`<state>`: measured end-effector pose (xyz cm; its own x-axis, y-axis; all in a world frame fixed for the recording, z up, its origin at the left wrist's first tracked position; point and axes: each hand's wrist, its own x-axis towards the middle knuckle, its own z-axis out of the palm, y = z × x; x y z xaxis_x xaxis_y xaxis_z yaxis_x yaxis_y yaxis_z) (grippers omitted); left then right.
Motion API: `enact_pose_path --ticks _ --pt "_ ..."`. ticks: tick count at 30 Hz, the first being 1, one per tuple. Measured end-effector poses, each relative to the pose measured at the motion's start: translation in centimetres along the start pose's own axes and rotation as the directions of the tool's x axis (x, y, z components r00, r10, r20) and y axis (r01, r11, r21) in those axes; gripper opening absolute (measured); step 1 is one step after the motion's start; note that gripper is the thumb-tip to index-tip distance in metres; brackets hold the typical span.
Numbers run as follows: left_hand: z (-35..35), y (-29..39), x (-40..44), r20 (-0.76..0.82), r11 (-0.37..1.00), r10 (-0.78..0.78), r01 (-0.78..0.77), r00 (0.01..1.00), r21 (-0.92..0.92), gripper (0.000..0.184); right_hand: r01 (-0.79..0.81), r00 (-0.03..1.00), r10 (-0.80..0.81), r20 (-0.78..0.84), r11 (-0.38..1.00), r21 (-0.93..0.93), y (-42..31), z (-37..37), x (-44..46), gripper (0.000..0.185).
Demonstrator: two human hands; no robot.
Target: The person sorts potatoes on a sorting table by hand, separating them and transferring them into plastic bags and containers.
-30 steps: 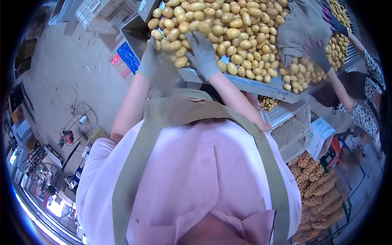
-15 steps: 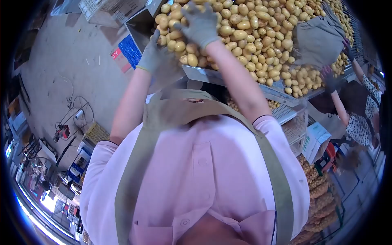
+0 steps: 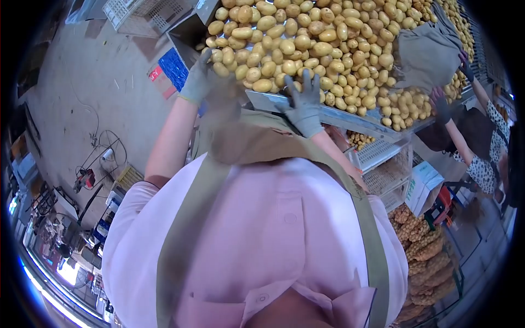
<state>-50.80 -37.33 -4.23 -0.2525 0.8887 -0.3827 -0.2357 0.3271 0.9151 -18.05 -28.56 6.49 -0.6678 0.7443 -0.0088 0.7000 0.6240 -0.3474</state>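
Observation:
Many yellow potatoes [image 3: 322,48] cover a metal sorting table [image 3: 355,119] at the top of the view. My left hand [image 3: 198,81], in a grey glove, is at the table's left end beside the nearest potatoes; its visible fingers point up and hold nothing that shows, though a blurry smudge covers part of it. My right hand [image 3: 305,108], also gloved, is spread over the table's front edge, its fingertips near the closest potatoes and nothing in it. A grey cloth [image 3: 429,54] lies on the potatoes at the right.
At the right edge a co-worker [image 3: 481,136] reaches gloved hands over the table. Below the table are plastic crates [image 3: 388,169], a white-green carton [image 3: 424,188] and net sacks [image 3: 426,262]. A blue-and-red box [image 3: 169,74] and a white crate [image 3: 142,16] stand left; cables [image 3: 104,153] lie on the floor.
My right hand has moved from over the potatoes back toward me to the front edge. My left hand has stayed near the left end. Potatoes at the left have shifted.

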Motion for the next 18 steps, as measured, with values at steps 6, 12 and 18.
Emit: enact_pose_path --ticks 6,12,18 --pt "1.1 3.6 -1.2 -0.038 0.975 0.026 -0.033 0.999 -0.220 0.056 0.203 0.957 -0.201 -0.207 0.979 -0.016 -1.2 3.8 7.5 0.070" --pt "1.8 5.3 0.5 -0.150 0.940 -0.289 0.250 0.946 -0.233 0.043 0.088 0.991 -0.087 -0.098 0.996 0.005 0.4 -0.9 21.4 0.052" --pt "3.0 6.4 2.9 -0.039 0.794 -0.483 0.419 0.875 -0.440 0.053 0.321 0.946 -0.325 -0.024 0.943 -0.093 -4.9 3.5 17.5 0.057"
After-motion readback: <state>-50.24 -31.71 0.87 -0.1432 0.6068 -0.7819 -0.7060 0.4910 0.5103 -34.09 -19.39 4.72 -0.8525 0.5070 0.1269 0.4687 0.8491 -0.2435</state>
